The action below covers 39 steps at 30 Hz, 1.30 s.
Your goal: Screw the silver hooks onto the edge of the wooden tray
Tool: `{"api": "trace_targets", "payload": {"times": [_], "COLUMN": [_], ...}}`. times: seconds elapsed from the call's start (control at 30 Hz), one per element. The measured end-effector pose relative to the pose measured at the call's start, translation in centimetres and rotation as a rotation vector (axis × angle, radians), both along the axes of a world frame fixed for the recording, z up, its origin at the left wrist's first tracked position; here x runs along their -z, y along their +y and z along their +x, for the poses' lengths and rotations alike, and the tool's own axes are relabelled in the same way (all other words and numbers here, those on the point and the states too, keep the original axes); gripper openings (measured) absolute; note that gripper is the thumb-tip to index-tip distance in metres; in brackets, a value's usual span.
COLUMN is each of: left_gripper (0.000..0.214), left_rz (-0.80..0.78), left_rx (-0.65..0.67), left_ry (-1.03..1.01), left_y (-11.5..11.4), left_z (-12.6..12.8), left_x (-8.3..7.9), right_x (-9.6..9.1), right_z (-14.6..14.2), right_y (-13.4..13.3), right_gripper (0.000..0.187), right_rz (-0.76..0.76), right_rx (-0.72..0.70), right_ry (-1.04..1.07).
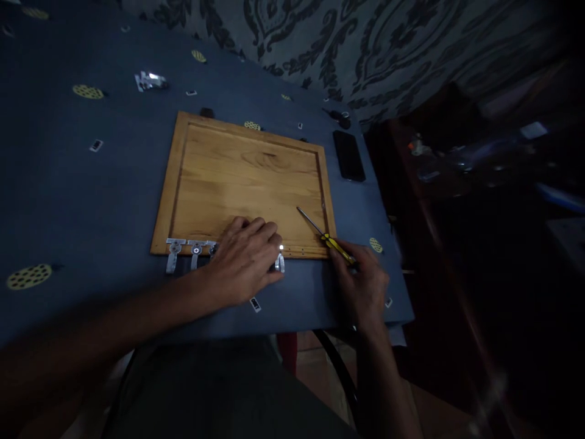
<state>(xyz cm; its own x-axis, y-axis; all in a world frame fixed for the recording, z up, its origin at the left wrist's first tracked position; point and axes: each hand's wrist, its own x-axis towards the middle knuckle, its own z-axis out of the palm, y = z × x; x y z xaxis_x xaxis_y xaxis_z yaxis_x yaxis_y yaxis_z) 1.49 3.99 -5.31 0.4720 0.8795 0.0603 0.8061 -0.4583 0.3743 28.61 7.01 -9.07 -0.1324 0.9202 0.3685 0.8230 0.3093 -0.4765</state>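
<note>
A framed wooden panel point(256, 177), like a cabinet door, lies flat on the table. Several metal hinges point(173, 251) line its near edge, their arms sticking out past the wood. My left hand point(249, 259) is palm down over this edge, fingers bent and close together. A hinge point(280, 262) shows between its forefinger and thumb; the fingertips are partly hidden. Near the panel's right corner, my right hand point(363, 280) grips a screwdriver point(336, 245) by its yellow and black handle. The thin shaft points up and left over the panel, its tip apart from the hinges.
On the blue patterned tablecloth point(91, 195) a shiny metal piece point(152, 81) lies at the back left. A black phone point(348, 155) and a dark key-like object point(339, 117) lie right of the panel. A patterned wall borders the back; the table's right edge drops to a dark area.
</note>
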Motion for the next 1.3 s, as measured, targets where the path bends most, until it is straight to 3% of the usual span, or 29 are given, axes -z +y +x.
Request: {"api": "trace_targets", "payload": {"times": [0.23,0.4,0.57,0.8,1.07,1.3], "left_gripper": [0.037,0.038,0.038,0.037,0.039,0.038], "left_rz": [-0.032,-0.024,-0.011,-0.046,-0.034,-0.04], "left_rx": [-0.008,-0.013,-0.012,-0.017,-0.014,-0.012], "left_ry": [-0.001,0.012,-0.004,0.008,0.015,0.014], "left_y": [0.0,-0.1,0.0,-0.1,0.0,0.0], "left_z": [0.0,0.0,0.0,0.0,0.0,0.1], "left_x": [0.0,-0.1,0.0,-0.1,-0.2,-0.2], "right_x": [-1.4,-4.7,-7.0,-6.6,-6.4,-5.9], "right_z": [0.0,-2.1,-4.1,-6.4,-8.7,-8.8], "right_y": [-0.7,-1.2,-1.1,-1.5,-1.6,-1.3], "right_gripper": [0.029,0.025,0.024,0.025,0.024,0.026], "right_rz": [0.048,0.258,0.375,0.321,0.249,0.191], "right_rx": [0.111,0.265,0.156,-0.027,-0.103,-0.12], "right_ry": [0.194,0.621,0.747,0.763,0.684,0.686]}}
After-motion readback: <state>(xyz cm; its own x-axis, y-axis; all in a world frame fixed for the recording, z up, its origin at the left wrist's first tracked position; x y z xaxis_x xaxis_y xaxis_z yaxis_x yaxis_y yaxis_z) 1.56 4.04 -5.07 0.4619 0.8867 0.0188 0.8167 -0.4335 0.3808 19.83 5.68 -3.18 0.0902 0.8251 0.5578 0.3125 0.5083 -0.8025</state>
